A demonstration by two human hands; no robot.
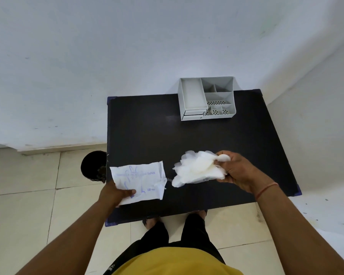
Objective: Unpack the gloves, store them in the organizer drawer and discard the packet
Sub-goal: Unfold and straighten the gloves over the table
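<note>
A flat white packet (141, 181) with blue print reading "GLOVES" is pinched at its near left corner by my left hand (115, 194), over the table's front left area. My right hand (238, 171) grips a crumpled bunch of thin translucent white gloves (197, 169), held just above the table to the right of the packet. The gloves are out of the packet and apart from it. A grey organizer (207, 99) stands at the table's far edge, with open top compartments and two shut drawers (193, 114) at its front left.
The black table (147, 135) stands against a white wall. A black round bin (93, 165) sits on the tiled floor just left of the table, close to the packet. My legs and feet are under the table's near edge.
</note>
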